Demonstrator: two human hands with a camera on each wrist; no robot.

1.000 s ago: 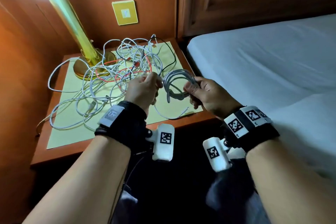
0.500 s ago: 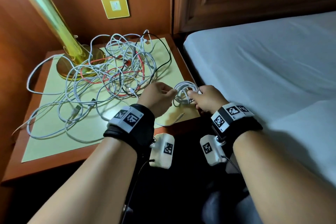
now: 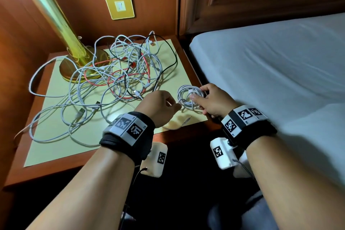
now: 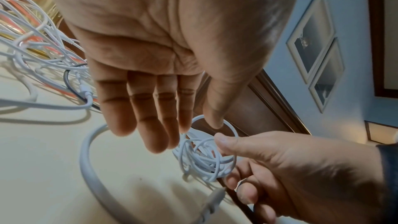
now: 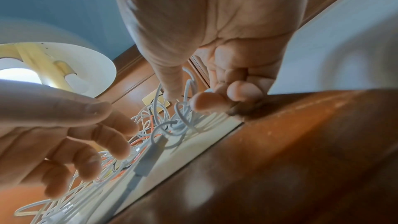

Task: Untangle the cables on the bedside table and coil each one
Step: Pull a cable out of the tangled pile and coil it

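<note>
Where the bedside table (image 3: 177, 134) meets the bed (image 3: 261, 73), the coiled white cable (image 3: 188, 97) lies flat near the front-right corner, pinched by the right hand (image 3: 214, 101); the left hand (image 3: 158, 106), fingers relaxed, hovers beside it, the tangled cables (image 3: 115, 78) just left

Your coiled white cable (image 3: 188, 97) lies flat at the worktop's near right corner; the white, red and black tangle (image 3: 119, 78) sprawls beside it, leftward and farther back.
</note>
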